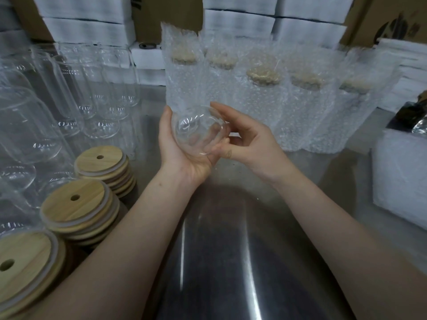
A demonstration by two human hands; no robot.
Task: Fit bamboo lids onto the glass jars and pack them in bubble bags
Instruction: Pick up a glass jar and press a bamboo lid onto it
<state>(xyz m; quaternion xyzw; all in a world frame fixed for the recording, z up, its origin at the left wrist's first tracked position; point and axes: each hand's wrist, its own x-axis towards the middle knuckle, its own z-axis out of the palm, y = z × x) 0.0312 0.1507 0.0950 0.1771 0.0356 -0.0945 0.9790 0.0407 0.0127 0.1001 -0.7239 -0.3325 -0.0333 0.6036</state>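
Observation:
I hold a clear glass jar over the middle of the steel table, its round base toward me. My left hand cups it from the left and below, fingers curled round it. My right hand touches its right side, index finger on the upper rim and thumb near the lower edge. No lid is on this jar. Three stacks of bamboo lids, each lid with a small hole, stand at the lower left. Several lidded jars in bubble bags stand in a row behind my hands.
Several bare glass jars crowd the left side of the steel table. White foam boxes and brown cartons are stacked along the back. A white foam block sits at the right edge, with dark items behind it.

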